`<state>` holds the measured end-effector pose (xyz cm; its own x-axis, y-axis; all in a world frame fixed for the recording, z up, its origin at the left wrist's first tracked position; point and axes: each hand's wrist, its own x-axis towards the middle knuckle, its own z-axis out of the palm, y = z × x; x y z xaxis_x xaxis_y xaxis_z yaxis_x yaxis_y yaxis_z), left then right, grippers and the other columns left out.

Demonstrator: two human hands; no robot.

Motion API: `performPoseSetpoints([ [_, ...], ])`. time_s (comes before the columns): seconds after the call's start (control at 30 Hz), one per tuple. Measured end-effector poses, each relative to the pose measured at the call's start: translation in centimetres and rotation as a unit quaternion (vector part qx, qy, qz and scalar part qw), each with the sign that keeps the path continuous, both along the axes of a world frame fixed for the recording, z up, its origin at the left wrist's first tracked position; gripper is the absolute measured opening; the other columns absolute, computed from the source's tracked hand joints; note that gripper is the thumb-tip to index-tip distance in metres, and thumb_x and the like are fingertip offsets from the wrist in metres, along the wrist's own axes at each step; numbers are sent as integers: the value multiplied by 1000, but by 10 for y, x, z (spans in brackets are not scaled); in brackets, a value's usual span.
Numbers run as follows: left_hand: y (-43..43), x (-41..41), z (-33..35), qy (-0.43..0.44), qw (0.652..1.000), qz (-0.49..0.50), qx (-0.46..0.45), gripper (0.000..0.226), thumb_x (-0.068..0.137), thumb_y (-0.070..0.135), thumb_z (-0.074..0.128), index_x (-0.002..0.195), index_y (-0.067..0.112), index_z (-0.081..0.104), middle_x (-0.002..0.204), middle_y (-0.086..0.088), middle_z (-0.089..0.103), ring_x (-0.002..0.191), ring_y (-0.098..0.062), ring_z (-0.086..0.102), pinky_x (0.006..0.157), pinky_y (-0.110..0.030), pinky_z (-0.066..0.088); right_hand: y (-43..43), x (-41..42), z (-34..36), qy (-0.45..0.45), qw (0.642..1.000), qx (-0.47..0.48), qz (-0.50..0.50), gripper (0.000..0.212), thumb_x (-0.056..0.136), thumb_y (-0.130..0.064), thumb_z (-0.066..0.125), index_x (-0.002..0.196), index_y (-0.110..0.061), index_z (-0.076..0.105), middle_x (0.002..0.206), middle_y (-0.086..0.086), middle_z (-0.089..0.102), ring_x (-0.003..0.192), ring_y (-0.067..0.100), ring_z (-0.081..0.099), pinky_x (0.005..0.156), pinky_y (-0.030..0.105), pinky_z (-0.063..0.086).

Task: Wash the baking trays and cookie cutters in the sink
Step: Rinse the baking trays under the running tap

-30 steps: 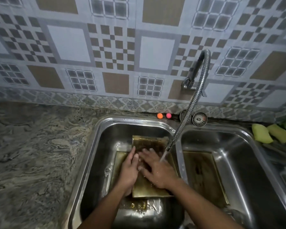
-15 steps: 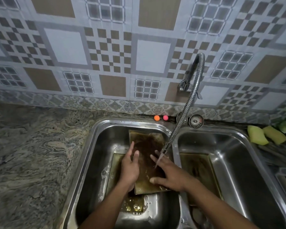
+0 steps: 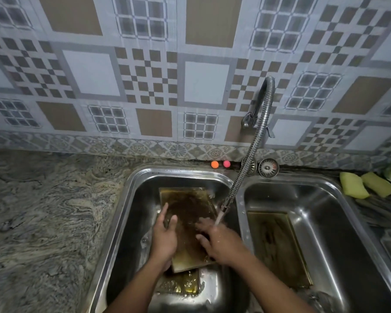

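Low in the frame, both forearms reaching up into the left sink basin (image 3: 131, 199). Left hand (image 3: 164, 239) gripping the left edge of a brown, stained baking tray (image 3: 187, 213), thumb on top. Right hand (image 3: 219, 241) open, fingers spread flat on the tray's right part, under the water stream. Tray tilted, far end higher. Another baking tray (image 3: 278, 247) flat in the right basin (image 3: 325, 199). Further up, flexible faucet hose (image 3: 251, 154); yellow sponges (image 3: 366, 185) at right edge.
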<state>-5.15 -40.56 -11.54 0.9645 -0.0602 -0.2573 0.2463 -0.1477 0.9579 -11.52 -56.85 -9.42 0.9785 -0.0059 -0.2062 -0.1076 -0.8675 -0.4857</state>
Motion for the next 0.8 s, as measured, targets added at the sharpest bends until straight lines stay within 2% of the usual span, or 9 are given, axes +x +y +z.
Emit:
performPoseSetpoints([
  [0.07,6,2,-6,57,998,12,3,45,98,26,58,131,55,48,150,-1,45,133,-24,48,106,-48,45,-17,-7,0,-47,994,3,-97,36,91,-46,56,125,-34,57,131,-10,53,122,11,51,100,34,48],
  [0.13,7,1,-10,104,994,-2,-31,48,95,24,62,115,66,52,145,1,49,126,-26,54,99,-53,50,-25,-16,2,-36,977,85,-193,56,90,-41,61,142,-31,44,140,-8,48,128,12,46,105,34,43],
  [0.17,6,0,-12,117,992,-16,-36,49,94,24,63,115,68,52,145,2,49,125,-26,55,98,-54,51,-26,-20,4,-4,948,193,-254,59,93,-34,61,147,-28,37,140,-5,50,125,14,51,103,33,45],
  [0.23,2,-4,-10,115,992,-48,-10,55,93,29,65,131,62,44,148,3,46,127,-25,52,100,-52,50,-22,-25,14,54,823,451,-342,44,100,-13,51,143,-20,43,121,6,67,105,23,66,85,33,56],
  [0.3,-5,-7,-9,78,992,-73,72,64,90,43,66,141,60,31,152,4,39,134,-24,45,108,-48,44,-23,-30,24,40,764,537,-356,37,101,-2,43,133,-18,53,110,13,72,99,30,70,80,36,60],
  [0.4,-22,-11,2,50,990,-127,42,65,83,66,59,135,75,20,159,10,27,143,-18,34,115,-45,34,-18,-29,28,-1,844,433,-316,49,98,-8,54,142,-26,45,129,2,64,114,16,63,97,32,52],
  [0.53,-47,-24,35,146,953,-151,-219,62,93,52,46,147,59,17,161,12,21,142,-14,36,114,-40,36,23,-33,24,-39,959,235,-154,53,96,-40,54,146,-40,36,137,-19,51,119,-3,51,101,25,46],
  [0.63,-42,-18,39,163,946,-83,-268,57,98,44,49,148,54,24,163,6,19,147,-19,28,114,-38,34,42,-42,15,-32,983,164,-74,56,97,-55,29,151,-49,16,152,-27,23,139,0,21,115,34,23],
  [0.8,-18,-9,30,174,968,-13,-178,59,103,12,48,147,49,33,144,-7,53,120,-24,59,79,-34,56,34,-51,3,-2,977,209,-36,49,102,-52,24,150,-46,15,156,-32,9,145,-10,0,120,27,-2],
])
